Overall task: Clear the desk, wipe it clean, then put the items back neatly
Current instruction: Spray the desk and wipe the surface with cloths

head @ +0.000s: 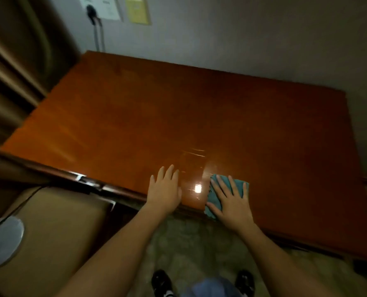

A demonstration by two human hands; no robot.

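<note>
A glossy reddish-brown wooden desk [178, 116] fills the middle of the view, its top bare. A teal cloth [238, 186] lies at the desk's near edge, partly hanging over it. My right hand [232, 202] presses flat on the cloth with fingers spread. My left hand [165, 189] rests flat on the bare wood just to the left of it, fingers apart, holding nothing. A bright light reflection sits between the two hands.
A brown padded seat or box [56, 232] stands at the lower left with a round grey object [2, 243] and a thin cable on it. Curtains [11, 71] hang at the left. A wall socket [91, 10] and papers are on the wall behind. Patterned floor lies below.
</note>
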